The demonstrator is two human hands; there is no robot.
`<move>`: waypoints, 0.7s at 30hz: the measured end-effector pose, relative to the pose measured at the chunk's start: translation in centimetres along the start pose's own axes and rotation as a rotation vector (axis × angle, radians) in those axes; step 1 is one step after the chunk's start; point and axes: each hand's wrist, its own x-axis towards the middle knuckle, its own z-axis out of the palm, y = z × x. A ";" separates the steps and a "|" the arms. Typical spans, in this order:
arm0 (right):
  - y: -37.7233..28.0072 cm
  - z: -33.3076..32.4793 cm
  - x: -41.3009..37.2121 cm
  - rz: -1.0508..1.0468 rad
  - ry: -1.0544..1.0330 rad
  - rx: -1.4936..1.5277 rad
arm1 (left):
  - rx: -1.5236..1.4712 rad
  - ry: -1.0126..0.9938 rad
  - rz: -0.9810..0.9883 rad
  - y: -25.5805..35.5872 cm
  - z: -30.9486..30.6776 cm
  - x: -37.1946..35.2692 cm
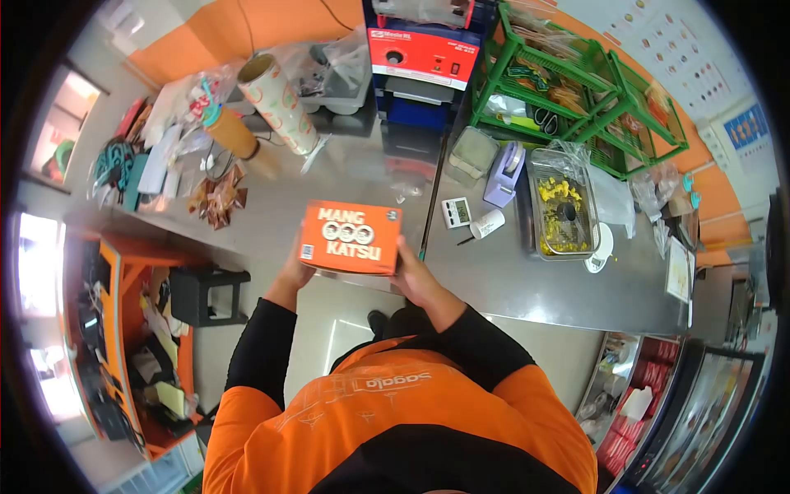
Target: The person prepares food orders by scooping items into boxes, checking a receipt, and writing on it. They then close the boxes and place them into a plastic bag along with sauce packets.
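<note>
An orange cardboard food box (pixel 351 238) with white "MANG KATSU" lettering is held between my two hands, at the front edge of the steel counter. My left hand (pixel 295 265) grips its left side, and its fingers are partly hidden by the box. On the right side, my right hand (pixel 413 275) presses against the lower corner, thumb up along the edge. The box's printed face points up toward me and looks closed.
On the steel counter (pixel 362 177) stand a patterned paper roll (pixel 278 103), a brown bottle (pixel 230 132), a purple tape dispenser (pixel 504 174), a timer (pixel 455 213) and a tray of yellow food (pixel 539 230). Behind are a red-fronted sealing machine (pixel 424 59) and green racks (pixel 559 66).
</note>
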 end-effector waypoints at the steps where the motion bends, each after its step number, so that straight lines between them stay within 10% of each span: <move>1: 0.5 0.2 2.2 0.012 0.010 0.004 | 0.000 0.001 0.038 0.9 -1.1 0.6; 12: -5.9 -1.9 7.2 -0.068 0.093 -0.455 | -0.093 0.040 0.062 7.4 -5.2 3.2; 16: -10.4 -10.1 1.1 -0.980 1.217 -1.349 | 0.206 0.241 0.126 7.9 -7.7 -0.3; 18: -11.2 -14.5 -1.2 -0.757 1.417 -1.609 | 0.297 0.429 0.142 8.5 -8.0 -2.0; 21: -11.0 -17.8 -1.5 -0.574 1.146 -1.708 | 0.353 0.427 0.118 10.2 -8.3 -2.2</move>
